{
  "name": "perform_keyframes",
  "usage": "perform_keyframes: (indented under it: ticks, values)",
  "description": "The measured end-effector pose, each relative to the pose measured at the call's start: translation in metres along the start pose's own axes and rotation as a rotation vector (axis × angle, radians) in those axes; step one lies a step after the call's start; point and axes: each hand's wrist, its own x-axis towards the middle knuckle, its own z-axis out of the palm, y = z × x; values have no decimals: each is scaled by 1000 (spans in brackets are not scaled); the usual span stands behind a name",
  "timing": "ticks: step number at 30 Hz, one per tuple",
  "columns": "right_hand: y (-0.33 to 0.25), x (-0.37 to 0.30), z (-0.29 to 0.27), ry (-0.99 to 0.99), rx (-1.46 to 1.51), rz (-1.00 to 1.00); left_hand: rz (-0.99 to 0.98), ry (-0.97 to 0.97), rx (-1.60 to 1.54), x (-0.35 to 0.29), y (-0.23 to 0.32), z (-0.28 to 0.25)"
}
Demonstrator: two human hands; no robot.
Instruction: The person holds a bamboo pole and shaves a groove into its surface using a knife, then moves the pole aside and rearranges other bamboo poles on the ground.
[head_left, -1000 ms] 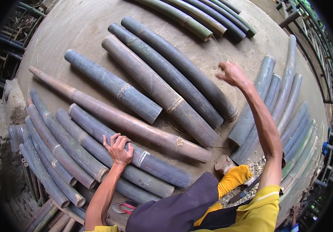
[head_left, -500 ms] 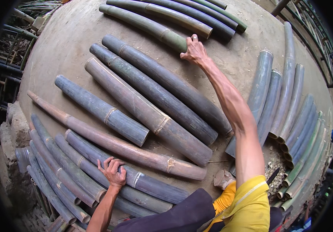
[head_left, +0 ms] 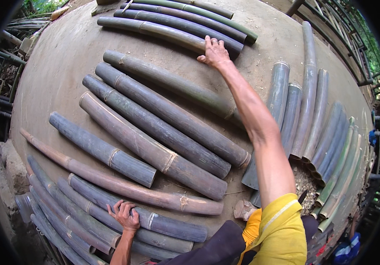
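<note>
At the far side, my right hand (head_left: pixel 215 53) has its thumb and fingers around the near end of a brownish bamboo pole (head_left: pixel 154 30). A green-grey bamboo pole (head_left: pixel 168 80) lies just this side of it, partly behind my right forearm. Lower left, my left hand (head_left: pixel 125 217) rests on a dark purplish bamboo pole (head_left: pixel 168 224), its bent fingers apart over the upper side. Between the hands lie several thick bamboo poles, among them a dark one (head_left: pixel 172 115), a brown one (head_left: pixel 150 148) and a short bluish one (head_left: pixel 103 148).
More bamboo poles (head_left: pixel 304 97) stand in a row at the right, with wood chips (head_left: pixel 304 183) near their ends. A knife blade (head_left: pixel 303 196) shows beside my yellow sleeve. A stone block (head_left: pixel 14 165) stands at the left edge, and a bamboo fence (head_left: pixel 331 39) runs at the far right.
My right hand has let go of the green-grey pole, which now lies nearer me, and has taken the end of the brownish pole beyond. My left hand stays on its pole. The view has shifted.
</note>
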Motion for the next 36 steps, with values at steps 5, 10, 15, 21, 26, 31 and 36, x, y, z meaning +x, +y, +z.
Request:
perform_keyframes:
  ticks: [5,10,15,21,26,31,36]
  values:
    - [-19,-18,-1,-65,-104,-91,-40,8,0,-2,3,-3]
    - [30,-56,-8,-407,144,-276,-20,9,10,-3,1,-3]
    - [82,-53,-76,-483,122,-70,-18,18,-1,-3,3,-3]
    - [80,3,-24,-109,12,175,-17,20,-1,-1,5,-4]
    - [59,-21,-17,-133,-69,-23,-36,27,0,1,9,-4]
    - [70,-67,-27,-259,201,-321,-45,37,21,-8,5,-2]
    - [110,-102,-90,-675,226,-359,-26,33,37,-7,9,0]
